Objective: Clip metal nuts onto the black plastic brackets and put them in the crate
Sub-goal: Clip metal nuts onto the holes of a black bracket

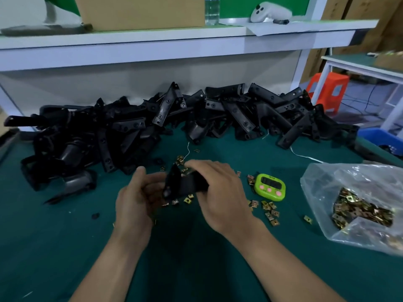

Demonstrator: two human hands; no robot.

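Over the green table top I hold one black plastic bracket [184, 185] between both hands. My left hand [136, 199] grips its left end from below. My right hand [220, 190] curls over its right end, fingers near a brass metal nut [185, 170] at the bracket's top edge. Loose metal nuts [270, 211] lie scattered on the table under and to the right of my hands. A large heap of black brackets [165, 123] runs along the back of the table. A blue crate [381, 141] shows at the right edge.
A clear plastic bag of metal nuts [362, 209] lies at the right. A green timer [270, 187] sits beside my right hand. A white shelf [152, 43] overhangs the heap, bearing a cardboard box [139, 12], a water bottle and a white controller.
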